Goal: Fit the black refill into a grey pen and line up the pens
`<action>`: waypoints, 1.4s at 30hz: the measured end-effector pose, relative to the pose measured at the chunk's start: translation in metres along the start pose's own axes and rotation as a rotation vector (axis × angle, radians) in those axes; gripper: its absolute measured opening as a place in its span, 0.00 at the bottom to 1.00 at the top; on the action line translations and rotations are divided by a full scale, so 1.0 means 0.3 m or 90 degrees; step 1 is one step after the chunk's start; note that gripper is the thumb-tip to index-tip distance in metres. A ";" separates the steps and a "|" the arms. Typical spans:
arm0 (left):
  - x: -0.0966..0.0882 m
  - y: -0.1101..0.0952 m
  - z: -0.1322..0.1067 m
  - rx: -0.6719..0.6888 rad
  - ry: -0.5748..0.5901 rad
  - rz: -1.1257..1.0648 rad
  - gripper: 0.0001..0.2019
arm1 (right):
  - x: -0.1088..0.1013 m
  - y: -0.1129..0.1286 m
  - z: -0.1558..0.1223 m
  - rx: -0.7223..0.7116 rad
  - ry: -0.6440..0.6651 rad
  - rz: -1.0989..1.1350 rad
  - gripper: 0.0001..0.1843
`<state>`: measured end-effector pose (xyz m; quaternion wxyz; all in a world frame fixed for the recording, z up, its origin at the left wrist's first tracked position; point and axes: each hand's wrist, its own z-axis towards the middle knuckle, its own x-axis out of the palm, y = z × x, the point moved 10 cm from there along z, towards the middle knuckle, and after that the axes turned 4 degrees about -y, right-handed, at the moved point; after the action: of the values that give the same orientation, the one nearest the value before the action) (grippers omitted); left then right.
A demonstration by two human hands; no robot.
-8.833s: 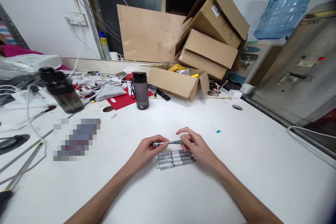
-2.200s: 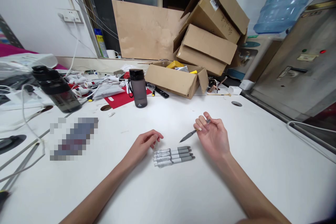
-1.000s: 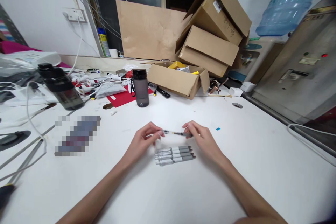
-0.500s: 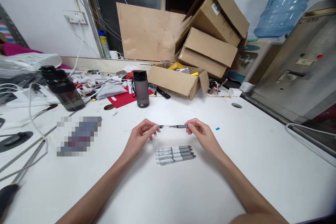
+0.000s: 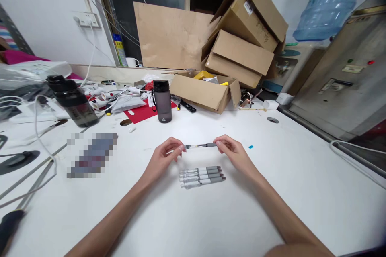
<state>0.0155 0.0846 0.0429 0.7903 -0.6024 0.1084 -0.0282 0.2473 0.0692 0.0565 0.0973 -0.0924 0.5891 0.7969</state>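
Between my two hands a clear-barrelled pen (image 5: pixel 199 145) with a dark grey grip is held level above the white table (image 5: pixel 193 217). My left hand (image 5: pixel 167 156) pinches its left end between thumb and fingers. At the grey grip end, my right hand (image 5: pixel 231 150) closes on it in the same way. The pen's two tips are hidden by my fingers. Just below, several white-and-grey pens (image 5: pixel 202 176) lie side by side in a row, their dark tips towards the right. Neither hand touches them.
A dark water bottle (image 5: pixel 163 102) and an open cardboard box (image 5: pixel 199 92) stand behind my hands. Left are another bottle (image 5: pixel 74 102), cables and a blurred-out flat object (image 5: pixel 93 156). A small blue scrap (image 5: pixel 251 147) lies right of my right hand.
The pen still spans both hands, with slightly more of its clear part and less of its grey grip showing. The view has shifted very slightly. The row of pens lies as before.
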 end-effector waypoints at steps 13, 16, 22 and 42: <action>0.033 0.078 -0.004 -0.029 0.153 0.226 0.14 | 0.044 -0.096 -0.021 0.026 0.168 -0.143 0.13; 0.038 0.089 -0.012 -0.023 0.188 0.273 0.12 | 0.059 -0.110 -0.032 0.016 0.203 -0.164 0.12; 0.046 0.097 -0.016 0.001 0.221 0.314 0.07 | 0.081 -0.110 -0.043 -0.016 0.256 -0.202 0.11; 0.031 0.048 -0.016 0.056 0.125 0.280 0.23 | 0.038 -0.197 -0.001 0.016 0.096 -0.093 0.19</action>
<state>0.0224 0.0824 0.0266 0.7886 -0.5238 0.3116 0.0816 0.2521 0.0865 -0.0010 0.1116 -0.1932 0.5964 0.7710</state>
